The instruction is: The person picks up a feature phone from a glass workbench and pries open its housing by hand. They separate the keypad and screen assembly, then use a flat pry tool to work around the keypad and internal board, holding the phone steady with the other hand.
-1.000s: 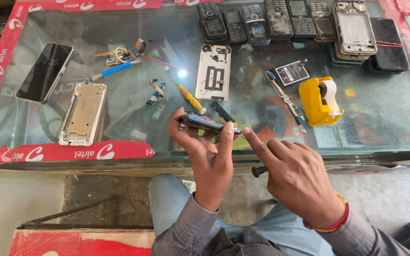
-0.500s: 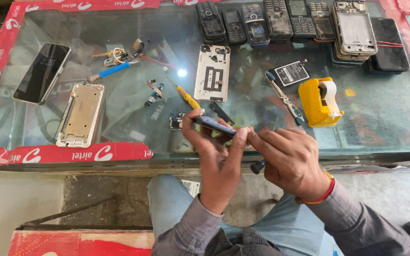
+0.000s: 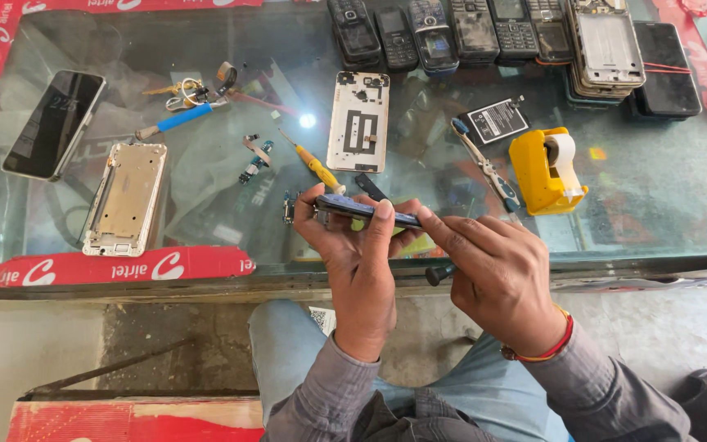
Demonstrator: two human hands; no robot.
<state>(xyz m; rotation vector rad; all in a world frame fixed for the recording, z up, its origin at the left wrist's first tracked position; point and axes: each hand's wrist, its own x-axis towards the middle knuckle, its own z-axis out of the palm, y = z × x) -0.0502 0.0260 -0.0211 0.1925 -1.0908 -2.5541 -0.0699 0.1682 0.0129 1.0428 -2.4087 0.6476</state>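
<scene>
The left hand [image 3: 362, 262] is raised palm-inward above the near edge of the glass tabletop [image 3: 664, 205], its fingers closed around a dark smartphone [image 3: 366, 211]. The phone is held edge-on, its long axis running roughly left to right. The right hand [image 3: 493, 274] is pressed against the phone's right end, fingers curled and narrow, with a dark-handled tool [image 3: 439, 274] gripped beneath. A yellow tape dispenser [image 3: 538, 176] holding a pale tape roll [image 3: 565, 155] stands nearby.

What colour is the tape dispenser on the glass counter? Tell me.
Yellow. The tape dispenser holds a pale roll and stands on the glass counter, seen best in the head view.
</scene>
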